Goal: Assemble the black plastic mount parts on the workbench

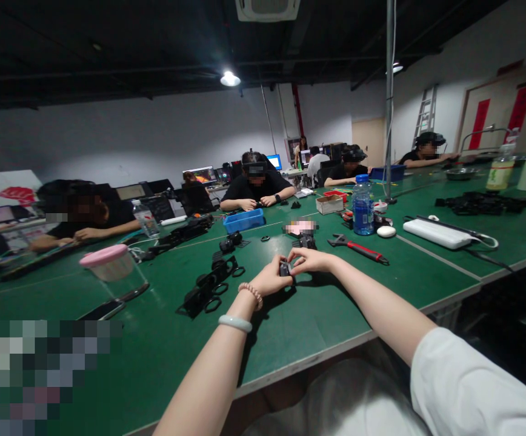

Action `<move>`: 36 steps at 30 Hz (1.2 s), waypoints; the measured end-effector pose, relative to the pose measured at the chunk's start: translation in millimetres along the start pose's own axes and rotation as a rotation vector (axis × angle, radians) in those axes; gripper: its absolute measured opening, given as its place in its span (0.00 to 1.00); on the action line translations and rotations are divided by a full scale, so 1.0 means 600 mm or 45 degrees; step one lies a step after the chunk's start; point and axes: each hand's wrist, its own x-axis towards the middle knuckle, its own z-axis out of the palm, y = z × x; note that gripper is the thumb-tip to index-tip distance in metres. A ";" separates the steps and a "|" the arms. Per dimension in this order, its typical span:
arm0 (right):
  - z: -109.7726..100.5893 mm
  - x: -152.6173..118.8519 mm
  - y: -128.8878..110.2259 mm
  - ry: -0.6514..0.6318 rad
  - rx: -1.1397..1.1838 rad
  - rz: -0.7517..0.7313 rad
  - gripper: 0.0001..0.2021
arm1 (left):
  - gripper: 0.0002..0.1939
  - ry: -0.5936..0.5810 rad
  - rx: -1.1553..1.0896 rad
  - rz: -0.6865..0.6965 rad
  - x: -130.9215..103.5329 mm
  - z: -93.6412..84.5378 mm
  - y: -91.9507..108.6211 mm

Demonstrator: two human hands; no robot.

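Observation:
Near the middle of the green table (317,315), my left hand (269,277) is closed round a small black part (284,268). Its fingers and thumb press on the part from the left. My right hand (307,260) meets the same part from the right, thumb and fingertips pinched at its edge. Just beyond the hands lie more black parts (307,241). To the left of my left hand is a row of black parts with rings (208,284). A red-handled adjustable wrench (360,249) rests to the right.
A blue tray (244,221), a small box (329,203) and a blue bottle (363,206) stand further back. A pink-lidded container (109,263) and a phone (102,310) are at left, a white power strip (436,233) at right. Several people sit round the table.

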 end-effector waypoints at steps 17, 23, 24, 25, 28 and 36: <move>-0.002 0.000 -0.002 0.051 -0.195 0.006 0.14 | 0.27 -0.005 0.003 0.004 0.002 0.001 -0.004; -0.001 -0.001 -0.007 0.057 -0.207 0.023 0.14 | 0.26 0.007 0.043 0.023 0.002 0.001 -0.003; -0.001 -0.001 -0.007 0.056 -0.205 0.032 0.15 | 0.26 0.006 0.044 0.021 0.001 0.001 -0.003; -0.001 -0.001 -0.007 0.057 -0.203 0.041 0.14 | 0.27 0.004 0.043 0.016 0.001 0.001 -0.003; 0.001 -0.001 -0.008 0.049 -0.198 0.064 0.14 | 0.27 0.004 0.040 -0.007 0.001 0.001 -0.003; 0.004 0.002 -0.003 0.040 -0.067 0.099 0.15 | 0.27 0.016 -0.010 -0.019 0.000 0.000 -0.003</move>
